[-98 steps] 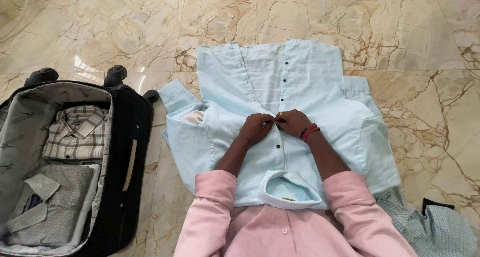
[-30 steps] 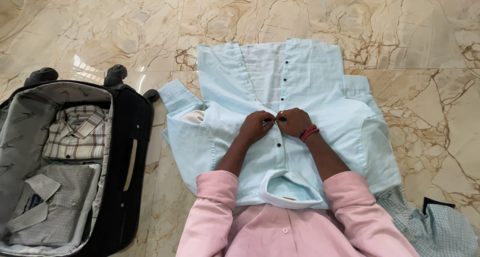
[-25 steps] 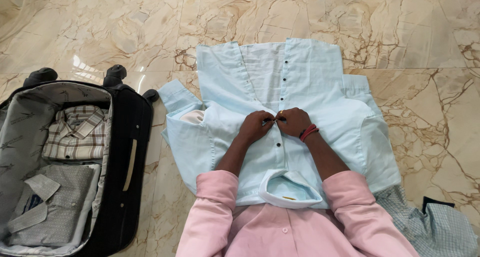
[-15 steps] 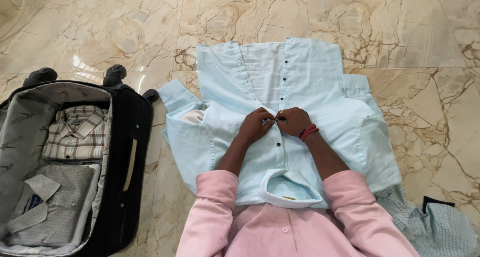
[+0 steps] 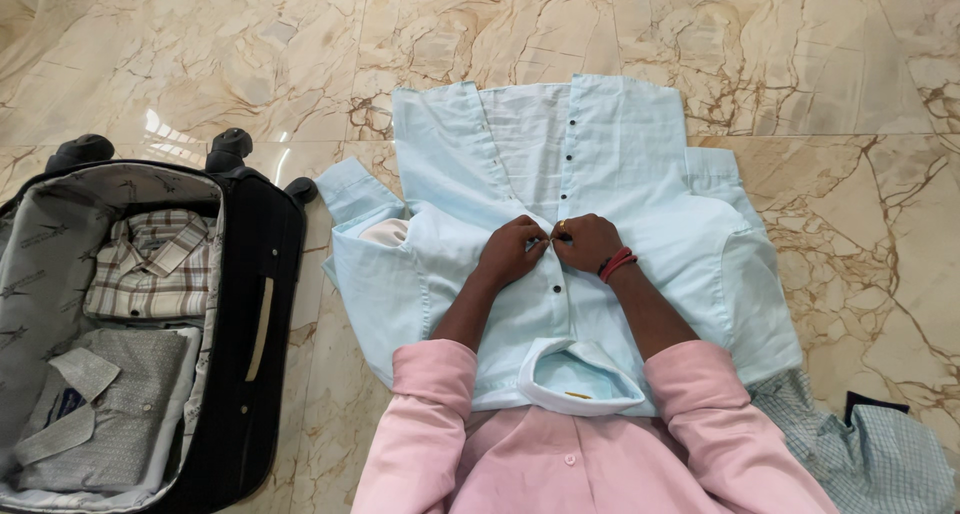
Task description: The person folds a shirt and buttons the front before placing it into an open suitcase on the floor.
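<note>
A marble floor (image 5: 200, 54) carries one open black suitcase (image 5: 240, 344) with two folded shirts (image 5: 150, 264) inside. One light blue shirt (image 5: 640, 174) lies spread beside it. At its placket the left hand (image 5: 512, 252) and right hand (image 5: 588, 242) meet, fingers pinched on the fabric.

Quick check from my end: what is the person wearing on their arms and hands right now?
Both arms wear pink sleeves pushed up to about the elbows, leaving the forearms bare. The right hand has a red band of a few strands at the wrist and a gold-coloured ring on one of the fingers. The left hand shows no jewellery, and neither hand has a glove.
</note>
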